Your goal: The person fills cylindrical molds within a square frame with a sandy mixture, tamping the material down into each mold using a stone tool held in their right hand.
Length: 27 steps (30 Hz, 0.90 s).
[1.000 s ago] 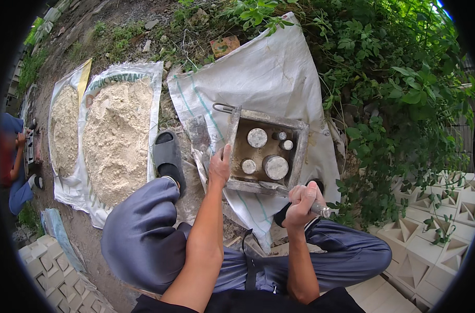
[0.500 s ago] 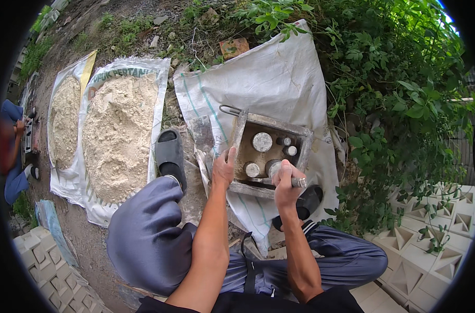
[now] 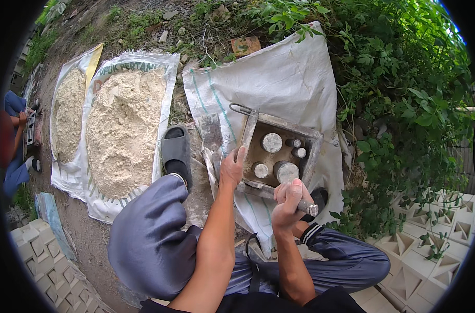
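Observation:
A square frame-like mould box, grey and caked with dust, sits on a white woven sheet between my feet. Inside it several round-topped grey cylinders of differing sizes stand up from a layer of tan powder; the big near one is closest to my right hand. My left hand is closed at the left wall of the box, its fingers partly hidden. My right hand is wrapped round a rod-like grey tool, just off the box's near right corner. Only the tool's blunt end shows; the rest is hidden by the fingers.
Two heaps of pale powder lie on sacks to the left. A metal loop juts from the box's far left corner. Leafy plants crowd the right, above patterned pale blocks. Another person sits at far left.
My right hand has drawn back toward me with the rod-like tool, uncovering the big near cylinder. My left hand stays at the box wall. The whole view has shifted slightly.

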Available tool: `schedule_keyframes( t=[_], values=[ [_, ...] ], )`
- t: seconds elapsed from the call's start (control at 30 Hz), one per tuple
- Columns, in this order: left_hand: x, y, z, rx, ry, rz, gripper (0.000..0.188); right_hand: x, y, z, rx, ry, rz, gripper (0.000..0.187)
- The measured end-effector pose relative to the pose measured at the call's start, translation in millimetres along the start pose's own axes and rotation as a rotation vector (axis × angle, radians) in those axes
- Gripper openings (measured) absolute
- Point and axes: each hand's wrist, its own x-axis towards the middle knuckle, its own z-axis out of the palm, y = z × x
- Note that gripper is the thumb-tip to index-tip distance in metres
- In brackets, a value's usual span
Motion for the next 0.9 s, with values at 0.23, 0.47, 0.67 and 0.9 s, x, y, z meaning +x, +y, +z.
schedule_keyframes(
  t=[0.23,0.47,0.67,0.9],
  values=[
    [0.1,-6.5,-0.7,0.003,0.011,0.0,0.062,-1.7,25.5,-14.5,-0.074,-0.16,0.033,0.037],
    [1.2,-9.0,10.9,0.053,0.031,0.067,0.062,27.7,-70.4,-87.4,0.164,-0.009,0.011,0.041],
    [4.8,-17.6,-3.3,0.293,0.059,0.133,0.059,103.9,-105.7,-132.0,-0.206,-0.021,0.207,0.041],
    [-14.2,49.9,2.2,0.678,0.123,0.409,0.047,154.3,24.0,-206.0,-0.87,-0.29,0.112,0.031]
  ],
)
